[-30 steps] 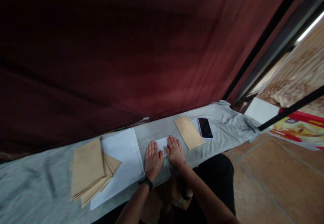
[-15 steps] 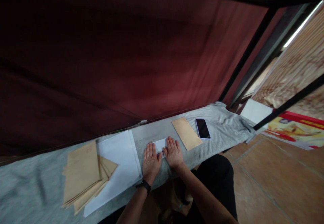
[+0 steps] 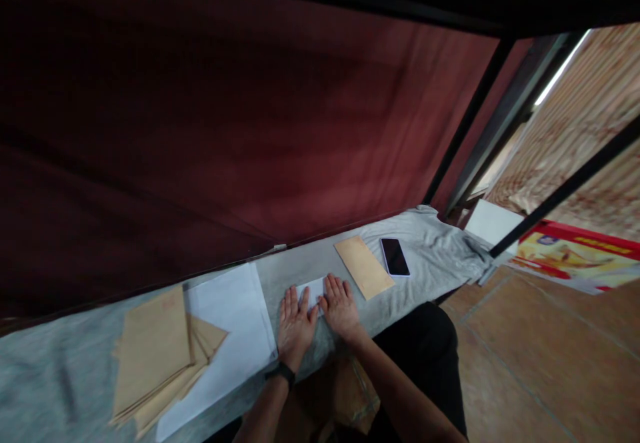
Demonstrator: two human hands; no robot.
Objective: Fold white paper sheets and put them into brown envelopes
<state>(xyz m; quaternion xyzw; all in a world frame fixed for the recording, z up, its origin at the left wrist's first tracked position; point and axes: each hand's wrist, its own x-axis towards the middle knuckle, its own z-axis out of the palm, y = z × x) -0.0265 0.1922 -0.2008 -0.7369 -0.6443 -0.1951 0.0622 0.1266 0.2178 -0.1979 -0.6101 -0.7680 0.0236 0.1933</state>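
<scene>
A small folded sheet of white paper (image 3: 311, 292) lies on the grey cloth between my hands. My left hand (image 3: 296, 323) presses flat on its left end, fingers stretched out and pointing away from me. On the right end rests my right hand (image 3: 341, 304), also flat with its fingers extended. Both thumbs point inward over the near part of the paper. Just right of my right hand lies a brown envelope (image 3: 364, 267). To the left of my left hand is a stack of larger white sheets (image 3: 240, 316).
Several brown envelopes (image 3: 155, 336) overlap the white sheets on the left. A phone (image 3: 395, 257) lies beyond the single envelope. The grey cloth (image 3: 430, 246) covers a narrow surface against a dark red panel (image 3: 300, 163). A colourful box (image 3: 580, 256) sits at the right by a black bar.
My left hand has shifted slightly left, uncovering more of the folded paper. The whole view has moved a little; the envelopes and phone keep their places.
</scene>
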